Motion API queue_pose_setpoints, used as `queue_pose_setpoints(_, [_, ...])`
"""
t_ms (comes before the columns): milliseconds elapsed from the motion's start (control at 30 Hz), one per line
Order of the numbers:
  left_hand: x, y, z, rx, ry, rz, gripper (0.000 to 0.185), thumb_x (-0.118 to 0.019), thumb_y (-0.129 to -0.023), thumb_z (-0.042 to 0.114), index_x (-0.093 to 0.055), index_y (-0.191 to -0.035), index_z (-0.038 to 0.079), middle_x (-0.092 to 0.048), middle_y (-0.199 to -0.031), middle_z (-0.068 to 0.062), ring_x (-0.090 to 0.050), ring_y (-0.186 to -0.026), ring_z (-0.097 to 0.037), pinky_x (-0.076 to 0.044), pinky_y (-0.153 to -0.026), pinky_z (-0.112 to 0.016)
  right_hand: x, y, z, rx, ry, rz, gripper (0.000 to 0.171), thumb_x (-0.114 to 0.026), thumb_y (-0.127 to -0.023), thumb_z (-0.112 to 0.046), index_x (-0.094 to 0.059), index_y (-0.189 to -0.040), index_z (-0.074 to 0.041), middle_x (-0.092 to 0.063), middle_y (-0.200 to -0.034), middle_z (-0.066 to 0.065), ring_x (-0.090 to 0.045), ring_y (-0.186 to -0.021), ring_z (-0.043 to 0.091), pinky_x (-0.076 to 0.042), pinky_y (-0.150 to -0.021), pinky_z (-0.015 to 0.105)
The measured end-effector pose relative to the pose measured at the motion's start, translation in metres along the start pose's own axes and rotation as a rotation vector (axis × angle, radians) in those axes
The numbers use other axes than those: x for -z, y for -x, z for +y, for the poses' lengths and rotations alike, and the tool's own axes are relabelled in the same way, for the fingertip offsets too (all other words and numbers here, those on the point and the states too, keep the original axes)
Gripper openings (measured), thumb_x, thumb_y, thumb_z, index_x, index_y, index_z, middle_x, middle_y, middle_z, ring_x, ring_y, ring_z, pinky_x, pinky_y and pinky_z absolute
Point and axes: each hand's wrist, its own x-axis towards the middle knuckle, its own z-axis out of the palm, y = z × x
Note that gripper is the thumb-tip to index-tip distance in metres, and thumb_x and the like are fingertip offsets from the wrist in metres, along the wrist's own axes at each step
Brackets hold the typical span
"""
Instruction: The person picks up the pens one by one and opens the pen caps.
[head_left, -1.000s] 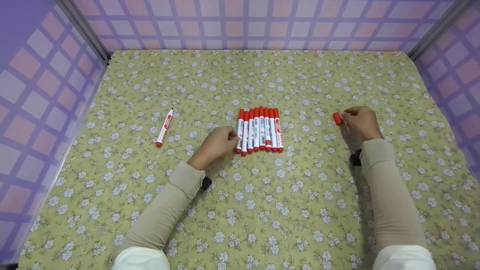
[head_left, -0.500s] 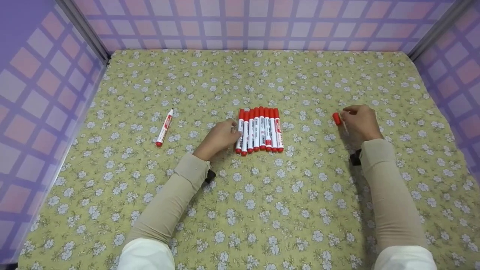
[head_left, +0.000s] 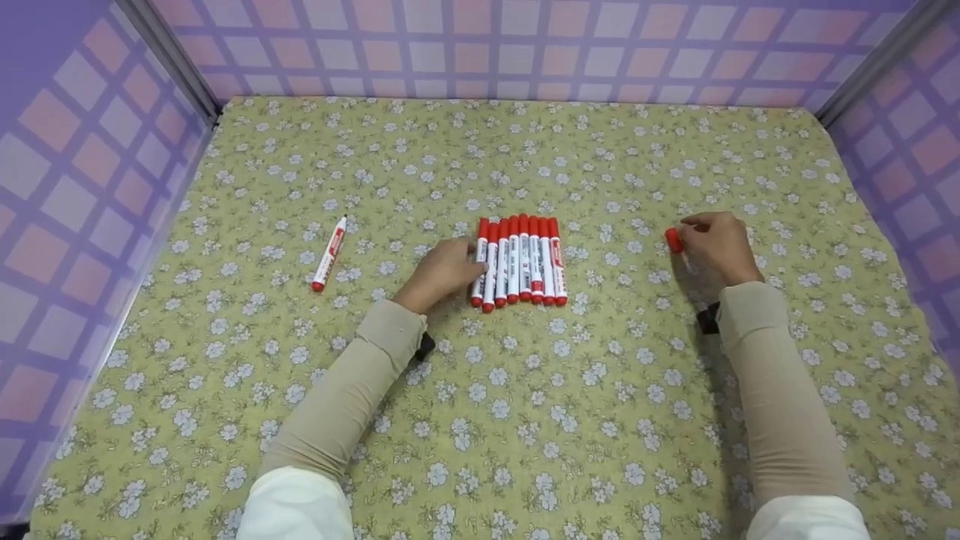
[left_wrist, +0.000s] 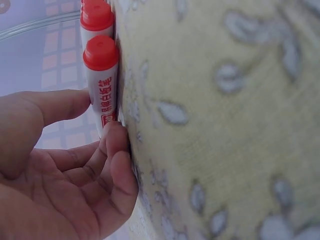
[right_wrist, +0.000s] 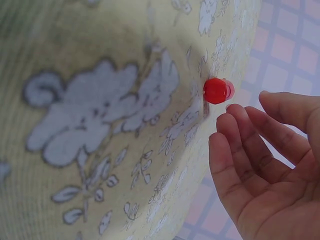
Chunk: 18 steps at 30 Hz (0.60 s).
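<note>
A row of red-capped markers (head_left: 519,259) lies mid-tabletop (head_left: 525,405); the left hand (head_left: 442,271) touches its leftmost marker with relaxed, uncurled fingers (left_wrist: 114,150). The right hand (head_left: 716,244), fingers loose, sits beside a loose red cap (head_left: 673,239) nearer the right edge. One uncapped marker (head_left: 329,255) lies toward the left edge.

The head view looks forward and steeply down from above the person's shoulders, far enough back to take in the whole flowered worktop (head_left: 525,420), its checked walls and both sleeves. The left wrist view sits very near the cloth behind the left hand (left_wrist: 55,170), facing along the fingers toward the row of red-capped markers (left_wrist: 101,80); it shares that hand and the row's leftmost markers with the head view. The right wrist view is equally close behind the right hand (right_wrist: 265,170), facing the red cap (right_wrist: 218,91), which the head view also shows.
</note>
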Motion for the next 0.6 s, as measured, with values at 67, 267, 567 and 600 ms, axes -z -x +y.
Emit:
queue_pose_setpoints(67, [-0.0003,-0.0005,0.0011,-0.002,-0.010,0.007,0.037,-0.057,-0.094,0.020,-0.057,-0.129,0.006,-0.065,-0.104,-0.006,-0.060,-0.081,-0.017,-0.049,-0.067,-0.027,-0.0006,0.0000,-0.0003,0.006,0.002,0.006,0.048,-0.048,-0.099,-0.036,-0.056,-0.133,-0.003,-0.057,-0.128,0.024,-0.060,-0.105,0.031,-0.051,-0.072,0.028])
queue_pose_setpoints(267, [-0.0013,-0.0021,0.0031,-0.018,-0.065,0.030,0.034,-0.056,-0.094,0.018,-0.059,-0.127,0.006,-0.065,-0.102,-0.006,-0.058,-0.075,-0.015,-0.046,-0.063,-0.025,-0.0037,-0.0002,-0.0023,-0.011,0.003,0.004,0.050,-0.047,-0.099,-0.038,-0.056,-0.134,-0.004,-0.058,-0.128,0.023,-0.062,-0.104,0.029,-0.052,-0.072,0.028])
queue_pose_setpoints(567, [-0.0008,-0.0023,0.0036,-0.063,-0.041,0.061,0.018,-0.059,-0.094,0.018,-0.066,-0.103,0.005,-0.059,-0.082,-0.005,-0.053,-0.064,-0.014,-0.044,-0.057,-0.025,-0.0029,0.0001,-0.0054,-0.002,-0.001,0.019,0.049,-0.048,-0.099,-0.036,-0.056,-0.134,-0.003,-0.058,-0.128,0.022,-0.061,-0.106,0.030,-0.053,-0.073,0.028])
queue_pose_setpoints(600, [-0.0007,-0.0028,0.0032,-0.068,-0.037,0.065,0.017,-0.059,-0.093,0.019,-0.066,-0.101,0.005,-0.058,-0.080,-0.005,-0.051,-0.063,-0.014,-0.043,-0.056,-0.026,-0.0027,0.0002,-0.0059,-0.002,0.001,0.019,0.048,-0.048,-0.099,-0.036,-0.056,-0.134,-0.003,-0.058,-0.128,0.021,-0.061,-0.106,0.029,-0.052,-0.073,0.028])
